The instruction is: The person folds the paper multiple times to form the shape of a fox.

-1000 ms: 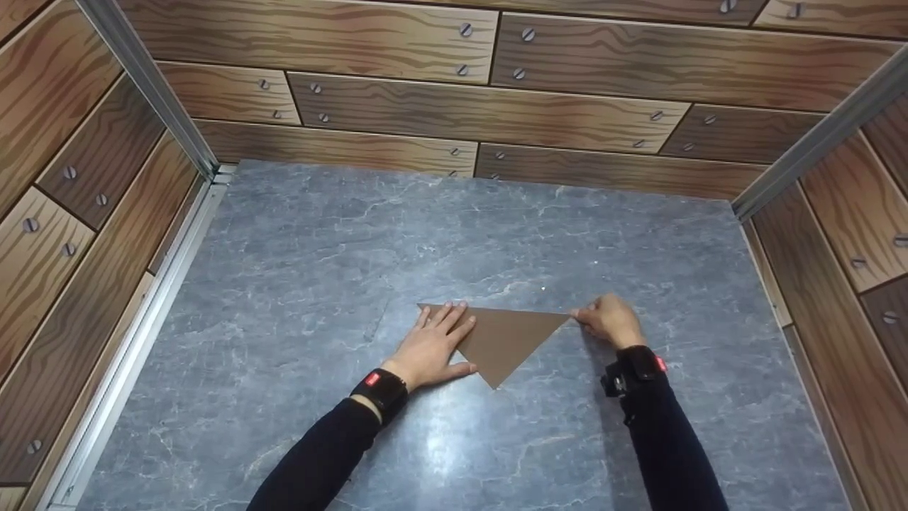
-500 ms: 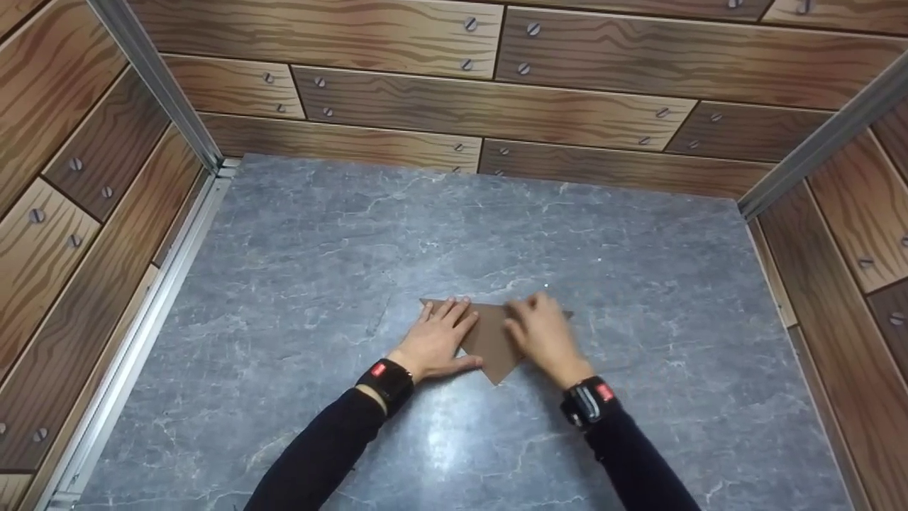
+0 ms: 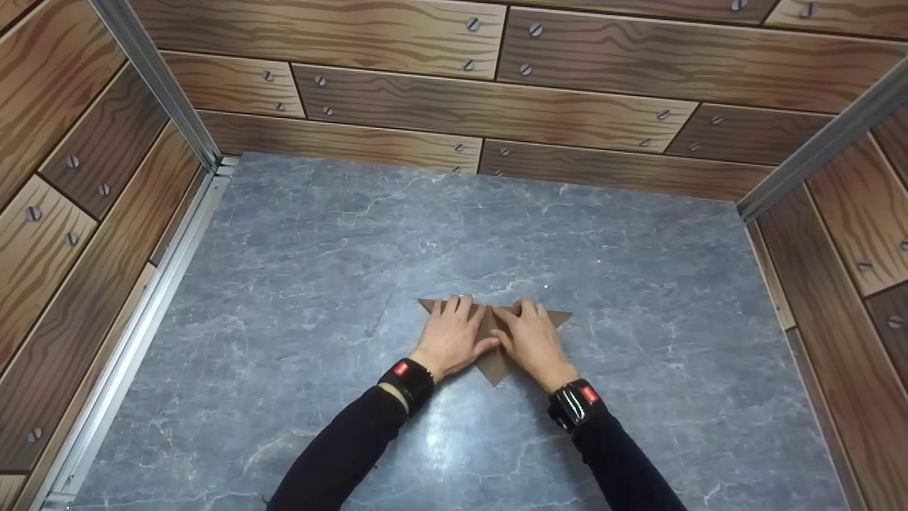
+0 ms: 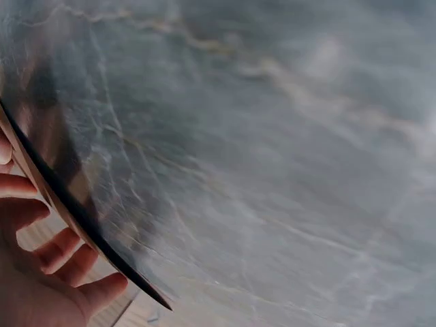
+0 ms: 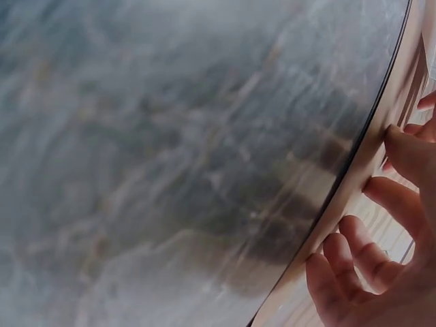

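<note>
- Brown triangular sheet (image 3: 494,369): lies on the gray marbled surface (image 3: 319,241), near its middle, long edge toward the back wall (image 3: 397,99), one corner pointing at the person. The other two corners show out past the hands, one to each side.
- Left hand (image 3: 452,341): rests on the left half of the sheet, palm side down. Fingers spread apart and lightly bent, tips near the long edge; the left wrist view shows fingertips against the sheet.
- Right hand (image 3: 533,342): rests on the right half, fingers bent, tips on the sheet. In the right wrist view the fingers stand slightly apart, with tips along the sheet's border.
- Thumbs: meet or nearly meet over the middle of the sheet; I cannot tell whether they touch.
- Arms: dark sleeves (image 3: 340,451), a black band on the left wrist (image 3: 408,381) and another on the right, each bearing a red label.
- Enclosure: walls printed with wood planks and screw heads; metal posts at both rear corners, a pale metal rail (image 3: 131,323) along the left side.
- A small pale speck (image 3: 545,287) lies beyond the right hand.
</note>
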Tool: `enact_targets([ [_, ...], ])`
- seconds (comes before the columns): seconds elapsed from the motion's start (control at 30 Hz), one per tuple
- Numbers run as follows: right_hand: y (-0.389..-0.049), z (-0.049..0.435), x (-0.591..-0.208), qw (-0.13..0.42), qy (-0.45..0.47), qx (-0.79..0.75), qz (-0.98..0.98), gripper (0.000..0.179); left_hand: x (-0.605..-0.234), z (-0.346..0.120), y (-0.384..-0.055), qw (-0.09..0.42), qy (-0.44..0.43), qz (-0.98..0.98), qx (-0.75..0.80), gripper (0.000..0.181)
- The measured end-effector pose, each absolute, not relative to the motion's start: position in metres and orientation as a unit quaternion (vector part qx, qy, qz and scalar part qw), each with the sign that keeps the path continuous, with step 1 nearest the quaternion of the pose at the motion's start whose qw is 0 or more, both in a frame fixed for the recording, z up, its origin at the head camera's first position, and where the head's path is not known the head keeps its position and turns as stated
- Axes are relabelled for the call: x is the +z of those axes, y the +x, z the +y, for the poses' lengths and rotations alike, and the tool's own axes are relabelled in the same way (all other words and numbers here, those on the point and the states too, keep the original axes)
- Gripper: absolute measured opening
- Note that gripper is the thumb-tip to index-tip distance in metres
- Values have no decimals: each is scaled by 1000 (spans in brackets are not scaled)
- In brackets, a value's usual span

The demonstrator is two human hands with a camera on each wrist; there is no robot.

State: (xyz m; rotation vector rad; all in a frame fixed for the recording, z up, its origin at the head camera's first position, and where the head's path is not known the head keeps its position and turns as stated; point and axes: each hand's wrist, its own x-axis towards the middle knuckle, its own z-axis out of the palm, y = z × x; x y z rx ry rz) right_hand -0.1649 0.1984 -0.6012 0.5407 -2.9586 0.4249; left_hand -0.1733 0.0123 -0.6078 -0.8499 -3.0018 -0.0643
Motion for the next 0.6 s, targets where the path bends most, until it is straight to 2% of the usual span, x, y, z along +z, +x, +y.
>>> enact_targets([
  [0.3,-164,199,-599,33,164,155,-974,47,-614,3,-174,21,-277,-960,-21,78],
  [0.6,-163,199,-594,2,142,166,-976,50,-614,-32,-175,-1,-261,-962,-76,78],
])
